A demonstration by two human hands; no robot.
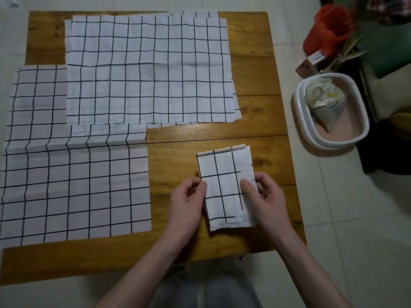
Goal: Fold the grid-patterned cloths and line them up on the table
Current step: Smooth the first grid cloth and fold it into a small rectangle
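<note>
Left hand (189, 196) and right hand (262, 194) pinch opposite edges of the folded grid-patterned cloth (226, 190) on the bench (255, 63).

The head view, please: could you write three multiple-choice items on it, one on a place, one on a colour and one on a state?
1. Where does the folded cloth lie?
A. near right part of the table
B. far left corner
C. on the floor

2. What colour is the bucket on the floor?
A. blue
B. red
C. yellow

3. How are the hands on the folded cloth?
A. both off it
B. one grips it
C. both pinch its edges

Answers: 1 A, it lies near the right front edge. 2 B, it is plainly red. 3 C, the left hand and the right hand each pinch a side.
</note>
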